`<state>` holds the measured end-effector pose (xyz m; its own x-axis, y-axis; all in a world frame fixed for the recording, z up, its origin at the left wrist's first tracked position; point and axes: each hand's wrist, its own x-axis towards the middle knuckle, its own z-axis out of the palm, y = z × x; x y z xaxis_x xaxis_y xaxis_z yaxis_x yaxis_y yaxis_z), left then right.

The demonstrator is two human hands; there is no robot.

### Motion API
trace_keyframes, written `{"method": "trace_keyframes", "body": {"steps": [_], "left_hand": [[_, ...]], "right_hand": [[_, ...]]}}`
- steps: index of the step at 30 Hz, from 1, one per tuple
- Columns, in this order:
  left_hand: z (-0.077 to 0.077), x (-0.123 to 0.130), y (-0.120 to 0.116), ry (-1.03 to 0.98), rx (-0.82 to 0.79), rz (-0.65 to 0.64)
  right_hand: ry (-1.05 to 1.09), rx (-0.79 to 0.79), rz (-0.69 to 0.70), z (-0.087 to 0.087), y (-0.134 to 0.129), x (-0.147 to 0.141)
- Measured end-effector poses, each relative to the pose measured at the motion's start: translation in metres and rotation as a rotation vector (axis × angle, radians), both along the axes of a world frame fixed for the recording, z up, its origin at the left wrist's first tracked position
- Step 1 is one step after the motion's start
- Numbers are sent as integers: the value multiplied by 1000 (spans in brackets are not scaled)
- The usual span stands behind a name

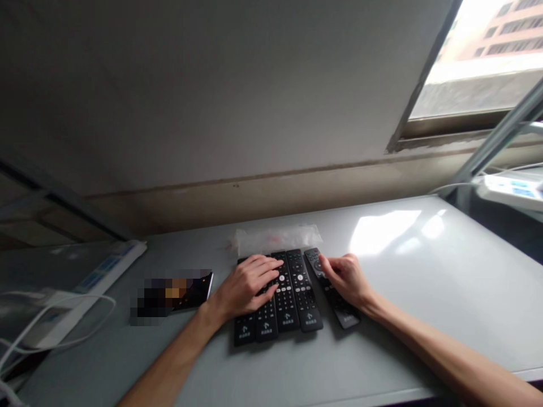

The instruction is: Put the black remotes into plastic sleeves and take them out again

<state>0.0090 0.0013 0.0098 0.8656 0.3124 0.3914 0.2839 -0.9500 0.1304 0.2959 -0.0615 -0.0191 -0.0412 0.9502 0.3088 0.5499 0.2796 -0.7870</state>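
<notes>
Several black remote controls [288, 314] lie side by side in a row on the grey table. My left hand [252, 284] rests flat across the left part of the row, its fingers stretched out over the buttons and hiding some of them. One more remote control [345, 315] lies tilted, a little apart from the right end of the row. Around its right side my right hand [348, 280] is closed, with the thumb on its upper part and the other fingers curled and partly hidden.
Behind the remotes lies a clear plastic bag [275, 238]. A phone [195, 291], partly pixelated, is left of my left hand. A white power strip [95, 282] and white cables [55, 345] are at the far left. Another power strip [511, 189] is at right, near the window.
</notes>
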Motion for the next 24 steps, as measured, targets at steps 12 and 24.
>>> {"method": "trace_keyframes", "body": {"steps": [12,24], "left_hand": [[-2,1,0,-4,42,-18],[-10,0,-4,-67,-79,48]], "right_hand": [[-4,68,-78,-6,3,14],[-92,53,47,2,-4,10]]}}
